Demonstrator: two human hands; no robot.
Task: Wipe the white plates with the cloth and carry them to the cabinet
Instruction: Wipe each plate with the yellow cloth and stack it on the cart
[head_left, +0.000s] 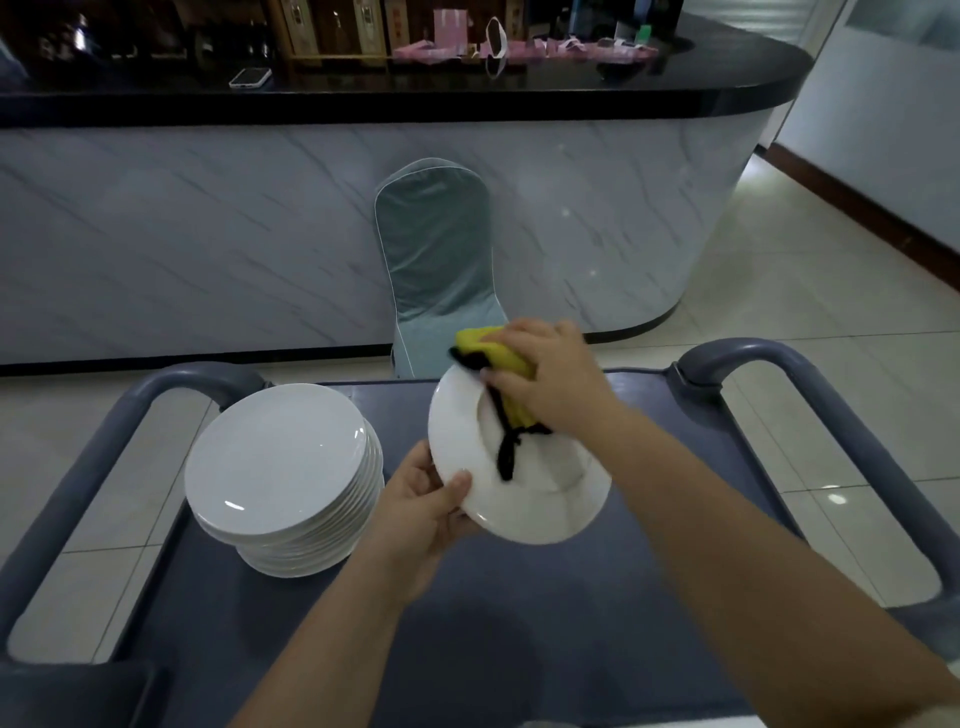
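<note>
I hold one white plate tilted above the cart. My left hand grips its near-left rim, thumb on the upper face. My right hand holds a yellow cloth with black edging and presses it on the plate's far part; a black strip of the cloth hangs down across the plate. A stack of several white plates stands on the left of the grey cart's top.
The cart has grey tubular handles on the left and the right. Behind it stands a covered chair against a marble-fronted counter with a black top. Tiled floor lies on both sides.
</note>
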